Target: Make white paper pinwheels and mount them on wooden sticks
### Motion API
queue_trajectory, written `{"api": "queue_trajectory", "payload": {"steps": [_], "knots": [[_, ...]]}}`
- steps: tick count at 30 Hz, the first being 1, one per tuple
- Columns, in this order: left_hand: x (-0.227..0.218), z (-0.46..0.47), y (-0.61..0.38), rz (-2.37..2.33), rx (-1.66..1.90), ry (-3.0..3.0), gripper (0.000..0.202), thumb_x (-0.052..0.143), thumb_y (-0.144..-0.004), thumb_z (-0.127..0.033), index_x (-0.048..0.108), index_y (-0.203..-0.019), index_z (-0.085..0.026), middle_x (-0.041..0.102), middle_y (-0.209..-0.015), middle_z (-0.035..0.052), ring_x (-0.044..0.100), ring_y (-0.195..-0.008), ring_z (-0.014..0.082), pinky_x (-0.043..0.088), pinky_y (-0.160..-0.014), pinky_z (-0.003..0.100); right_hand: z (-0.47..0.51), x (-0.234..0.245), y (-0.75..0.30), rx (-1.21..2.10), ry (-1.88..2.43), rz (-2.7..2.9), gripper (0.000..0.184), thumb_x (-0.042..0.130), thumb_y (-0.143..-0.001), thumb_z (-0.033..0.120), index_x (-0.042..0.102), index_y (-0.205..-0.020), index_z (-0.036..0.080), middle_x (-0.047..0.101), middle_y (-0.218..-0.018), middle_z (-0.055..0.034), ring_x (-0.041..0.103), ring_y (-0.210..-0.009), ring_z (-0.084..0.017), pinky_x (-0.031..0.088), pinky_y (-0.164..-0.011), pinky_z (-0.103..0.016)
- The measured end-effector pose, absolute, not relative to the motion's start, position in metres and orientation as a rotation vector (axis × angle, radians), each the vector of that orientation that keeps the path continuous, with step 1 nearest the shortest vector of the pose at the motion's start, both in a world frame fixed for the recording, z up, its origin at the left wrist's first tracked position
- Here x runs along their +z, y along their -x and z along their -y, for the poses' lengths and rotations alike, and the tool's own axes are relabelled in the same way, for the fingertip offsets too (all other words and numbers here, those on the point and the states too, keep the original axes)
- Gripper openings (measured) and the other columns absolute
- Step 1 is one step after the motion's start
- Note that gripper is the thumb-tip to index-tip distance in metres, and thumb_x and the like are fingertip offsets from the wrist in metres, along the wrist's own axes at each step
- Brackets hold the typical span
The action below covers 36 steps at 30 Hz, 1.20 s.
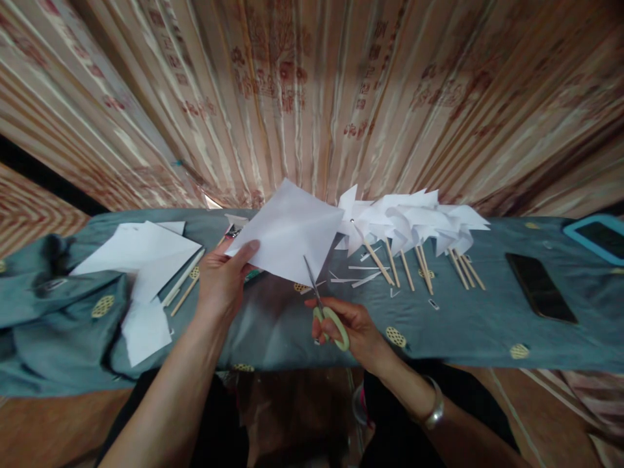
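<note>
My left hand (227,270) pinches the left corner of a white paper square (287,227), thumb on top, and holds it raised over the table. Faint crease lines cross the sheet. In my right hand (353,325) is a pair of scissors (334,328) with pale green handles, my fingers through the loops. The blades point up at the paper's lower corner, seemingly around its edge; whether they are cutting I cannot tell. Just right of the sheet lies a row of white paper pinwheels (404,221) on wooden sticks (407,270).
Loose white paper sheets (146,250) and a thin wooden stick (185,292) lie to the left. Narrow paper strips (365,276) are scattered below the pinwheels. A dark phone (540,287) and a blue-framed device (599,237) rest at right on the grey-green tablecloth (468,331). A curtain (312,97) hangs behind.
</note>
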State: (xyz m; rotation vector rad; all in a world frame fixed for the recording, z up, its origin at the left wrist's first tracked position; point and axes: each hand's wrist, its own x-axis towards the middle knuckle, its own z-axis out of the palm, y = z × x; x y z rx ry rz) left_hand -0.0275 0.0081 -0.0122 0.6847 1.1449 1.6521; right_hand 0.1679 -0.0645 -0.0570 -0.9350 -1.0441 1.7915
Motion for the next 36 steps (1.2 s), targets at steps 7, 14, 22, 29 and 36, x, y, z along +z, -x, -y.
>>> {"api": "queue_trajectory", "payload": {"steps": [7,14,22,29,36], "knots": [[-0.0169,-0.0054,0.0240,-1.131,1.605,-0.713,0.021,0.082,-0.054,-0.019,0.074,-0.074,-0.016,0.071,-0.072,0.0025,0.061,-0.060,0.0114,0.051,-0.053,0.019,0.0630,-0.0553,-0.1704,1.768,0.955,1.051,0.046,0.078,-0.069,0.046,0.069,-0.104,0.018,0.066,-0.068,-0.0002,0.057,-0.056,-0.011,0.049,-0.054,-0.027],[-0.0163,-0.0062,0.0248,-1.135,1.614,-0.706,0.021,0.082,-0.053,-0.018,0.075,-0.073,-0.015,0.071,-0.070,0.0020,0.060,-0.058,0.0101,0.051,-0.051,0.018,0.0630,-0.0588,-0.1686,1.782,0.978,1.006,0.042,0.080,-0.066,0.043,0.070,-0.099,0.019,0.064,-0.062,0.0029,0.056,-0.052,-0.009,0.048,-0.052,-0.024],[-0.0178,-0.0065,0.0248,-1.139,1.618,-0.711,0.021,0.083,-0.054,-0.020,0.075,-0.073,-0.015,0.071,-0.071,0.0024,0.060,-0.059,0.0106,0.051,-0.052,0.018,0.0645,-0.0622,-0.1653,1.747,0.988,0.991,0.039,0.079,-0.067,0.042,0.070,-0.097,0.019,0.063,-0.060,0.0033,0.054,-0.049,-0.008,0.047,-0.050,-0.023],[-0.0165,-0.0037,0.0204,-1.157,1.552,-0.707,0.026,0.085,-0.051,-0.023,0.074,-0.073,-0.018,0.070,-0.071,-0.0005,0.060,-0.059,0.0108,0.051,-0.053,0.019,0.0620,-0.0611,-0.1693,1.768,0.978,1.018,0.048,0.079,-0.066,0.047,0.065,-0.102,0.019,0.065,-0.067,0.0022,0.057,-0.053,-0.009,0.047,-0.052,-0.023],[-0.0197,-0.0033,0.0173,-1.184,1.489,-0.717,0.025,0.085,-0.053,-0.026,0.074,-0.074,-0.018,0.069,-0.066,-0.0001,0.058,-0.053,0.0121,0.047,-0.045,0.021,0.0601,-0.0575,-0.1703,1.717,1.013,1.063,0.044,0.076,-0.068,0.052,0.063,-0.091,0.018,0.063,-0.067,0.0005,0.056,-0.055,-0.010,0.044,-0.051,-0.023]]}}
